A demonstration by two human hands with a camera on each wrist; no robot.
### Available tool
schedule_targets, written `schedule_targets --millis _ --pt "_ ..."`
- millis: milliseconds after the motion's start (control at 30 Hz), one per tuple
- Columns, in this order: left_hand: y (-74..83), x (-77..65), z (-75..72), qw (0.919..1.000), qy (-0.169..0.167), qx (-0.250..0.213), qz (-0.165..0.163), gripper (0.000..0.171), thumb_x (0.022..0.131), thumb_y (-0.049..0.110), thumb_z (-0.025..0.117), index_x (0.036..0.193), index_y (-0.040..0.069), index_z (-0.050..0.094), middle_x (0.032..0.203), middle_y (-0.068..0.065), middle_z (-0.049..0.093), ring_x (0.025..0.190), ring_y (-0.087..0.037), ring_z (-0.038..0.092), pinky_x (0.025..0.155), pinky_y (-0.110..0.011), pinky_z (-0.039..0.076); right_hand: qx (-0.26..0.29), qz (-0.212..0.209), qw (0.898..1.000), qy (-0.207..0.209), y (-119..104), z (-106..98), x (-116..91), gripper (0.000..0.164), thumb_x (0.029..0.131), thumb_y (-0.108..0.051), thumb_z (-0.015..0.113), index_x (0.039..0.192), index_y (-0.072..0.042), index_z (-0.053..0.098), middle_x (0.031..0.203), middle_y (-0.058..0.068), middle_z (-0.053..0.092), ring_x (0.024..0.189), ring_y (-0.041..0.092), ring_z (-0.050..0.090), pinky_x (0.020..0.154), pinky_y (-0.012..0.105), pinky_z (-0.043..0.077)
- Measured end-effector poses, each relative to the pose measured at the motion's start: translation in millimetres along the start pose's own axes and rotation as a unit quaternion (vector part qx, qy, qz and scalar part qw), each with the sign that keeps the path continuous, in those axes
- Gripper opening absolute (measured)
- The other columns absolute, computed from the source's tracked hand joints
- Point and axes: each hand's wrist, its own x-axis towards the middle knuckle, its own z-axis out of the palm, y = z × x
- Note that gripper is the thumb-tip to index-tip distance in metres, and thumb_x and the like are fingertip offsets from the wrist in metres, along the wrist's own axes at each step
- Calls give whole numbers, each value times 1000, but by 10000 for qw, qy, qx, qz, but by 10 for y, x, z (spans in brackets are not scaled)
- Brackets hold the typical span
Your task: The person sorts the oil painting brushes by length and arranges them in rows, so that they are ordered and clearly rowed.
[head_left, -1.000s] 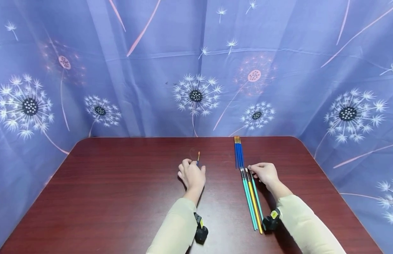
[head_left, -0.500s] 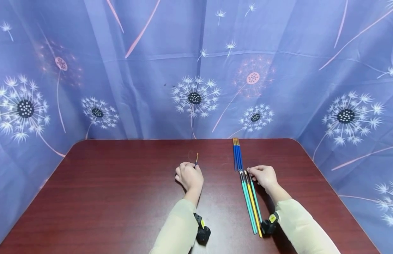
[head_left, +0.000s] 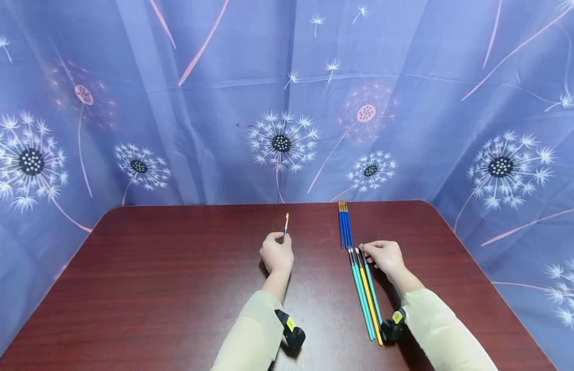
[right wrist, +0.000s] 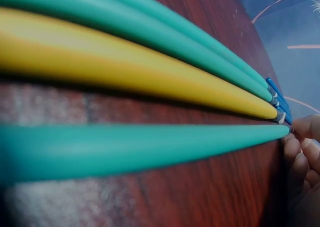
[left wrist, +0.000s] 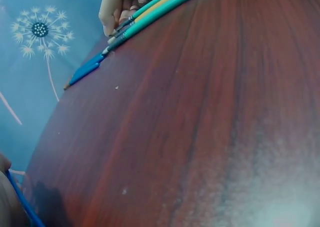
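My left hand (head_left: 276, 253) pinches a thin blue paintbrush (left wrist: 22, 199), its orange-brown bristle end pointing away from me toward the table's back edge. Farther right, my right hand (head_left: 384, 255) has thumb and fingertips on the bristle end of a green paintbrush (right wrist: 165, 146). Directly left of that brush lies a yellow paintbrush (head_left: 370, 299), with two more green paintbrushes (head_left: 363, 304) side by side beyond it. Past their bristle ends, a row of several blue paintbrushes (head_left: 345, 226) reaches to the back edge.
The dark red wooden table (head_left: 152, 288) has rounded back corners. A blue curtain (head_left: 213, 129) with dandelion prints hangs behind it and along both sides. Each sleeve carries a black wrist camera, the right one (head_left: 392, 325) close to the brush handles' lower ends.
My left hand has turned and pushed its blue paintbrush slightly forward, so more of the brush shows past the fingers. My right hand keeps its place on the green paintbrush.
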Motion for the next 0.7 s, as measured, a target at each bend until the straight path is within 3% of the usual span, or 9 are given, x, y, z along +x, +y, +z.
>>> schedule_targets --millis 233,500,700 --pt "71 -2 37 9986 -440 -302 -30 12 80 18 72 90 12 73 81 -3 74 78 -22 68 73 -38 52 77 62 9999 -48 46 -22 11 30 87 -22 65 97 6 69 63 -6 63 58 6 58 51 23 48" --pt "119 74 123 9961 -724 -500 86 13 78 12 74 89 5 73 81 -11 74 73 -22 70 71 -35 54 91 47 9999 -73 69 -30 2 29 87 -22 66 96 5 70 64 -5 63 59 6 58 53 23 50" --pt "149 162 225 9900 -1135 -784 -296 14 79 8 69 92 4 74 81 -12 74 64 -21 70 63 -29 54 127 25 9999 8 55 -27 32 28 86 -22 66 94 5 70 62 -6 62 58 6 59 52 22 50"
